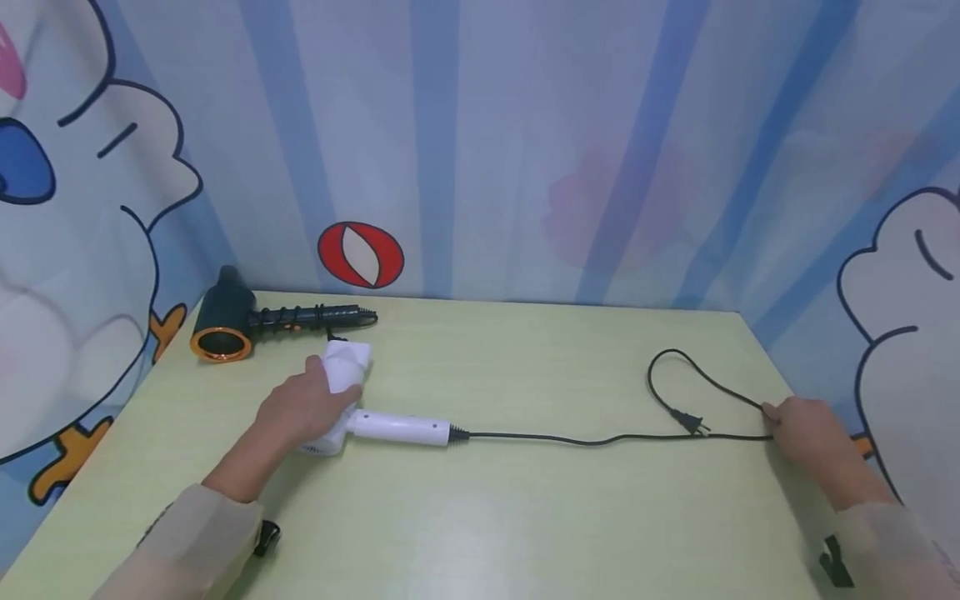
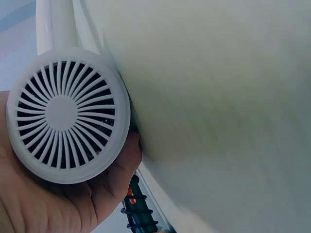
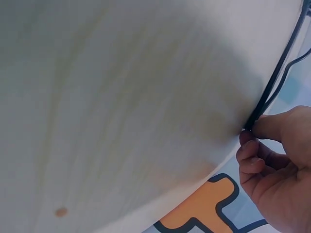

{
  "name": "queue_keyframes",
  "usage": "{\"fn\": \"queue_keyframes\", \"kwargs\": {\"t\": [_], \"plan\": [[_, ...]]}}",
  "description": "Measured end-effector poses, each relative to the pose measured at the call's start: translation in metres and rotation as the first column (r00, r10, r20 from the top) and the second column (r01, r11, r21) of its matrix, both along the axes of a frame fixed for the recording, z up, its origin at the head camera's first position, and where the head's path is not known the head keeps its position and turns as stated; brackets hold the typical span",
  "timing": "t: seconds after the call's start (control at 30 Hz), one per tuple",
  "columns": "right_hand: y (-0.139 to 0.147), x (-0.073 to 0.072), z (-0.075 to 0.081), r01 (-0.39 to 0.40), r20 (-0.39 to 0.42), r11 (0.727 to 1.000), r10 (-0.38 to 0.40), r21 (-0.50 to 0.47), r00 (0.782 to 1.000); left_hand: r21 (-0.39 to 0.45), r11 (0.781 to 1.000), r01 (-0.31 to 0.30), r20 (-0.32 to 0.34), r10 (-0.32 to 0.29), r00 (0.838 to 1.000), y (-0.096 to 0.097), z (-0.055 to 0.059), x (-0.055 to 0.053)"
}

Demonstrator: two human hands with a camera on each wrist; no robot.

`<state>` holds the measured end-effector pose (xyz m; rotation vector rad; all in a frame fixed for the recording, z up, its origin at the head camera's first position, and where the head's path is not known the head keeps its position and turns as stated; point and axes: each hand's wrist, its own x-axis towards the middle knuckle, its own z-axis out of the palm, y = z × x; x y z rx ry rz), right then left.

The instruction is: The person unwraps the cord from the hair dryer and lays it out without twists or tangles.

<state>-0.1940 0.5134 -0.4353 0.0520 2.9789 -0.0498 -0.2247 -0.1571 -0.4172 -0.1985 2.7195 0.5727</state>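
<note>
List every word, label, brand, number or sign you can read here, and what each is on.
None can be read in any view.
White hair dryer: tiny marks on its handle, too small to make out; the left hand covers part of its body.
Dark hair dryer: no legible lettering.
Plug: too small to tell.
Backdrop: printed pictures, no lettering seen.

Two hair dryers (image 1: 397, 428) (image 1: 228, 304) lie at and beyond the left hand (image 1: 307, 406); apparently one plug (image 1: 688, 422) lies near the right hand (image 1: 813, 442).
</note>
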Motion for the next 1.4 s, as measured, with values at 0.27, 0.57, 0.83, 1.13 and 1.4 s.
{"fn": "queue_keyframes", "kwargs": {"t": [0.27, 0.57, 0.83, 1.13, 1.4], "plan": [[0.01, -0.002, -0.001, -0.036, -0.043, 0.997, 0.039, 0.07, 0.998, -0.011, 1.0, 0.028, -0.02, -0.028, 0.999, 0.017, -0.002, -0.019], [-0.001, -0.003, 0.006, -0.097, -0.064, 0.989, 0.104, 0.111, 0.993, -0.011, 0.999, 0.03, -0.02, -0.031, 0.999, 0.034, 0.002, -0.033], [-0.044, -0.002, 0.001, -0.315, -0.248, 0.945, 0.326, 0.083, 0.912, -0.024, 0.999, 0.022, -0.007, -0.022, 1.0, 0.038, 0.002, -0.039], [-0.081, -0.007, 0.002, -0.531, -0.293, 0.846, 0.522, 0.056, 0.801, -0.019, 0.999, 0.026, -0.009, -0.026, 1.0, 0.038, 0.0, -0.042], [-0.113, -0.03, -0.002, -0.57, -0.302, 0.821, 0.55, 0.025, 0.779, -0.023, 0.999, 0.025, -0.025, -0.025, 0.999, 0.037, -0.004, -0.041]]}}
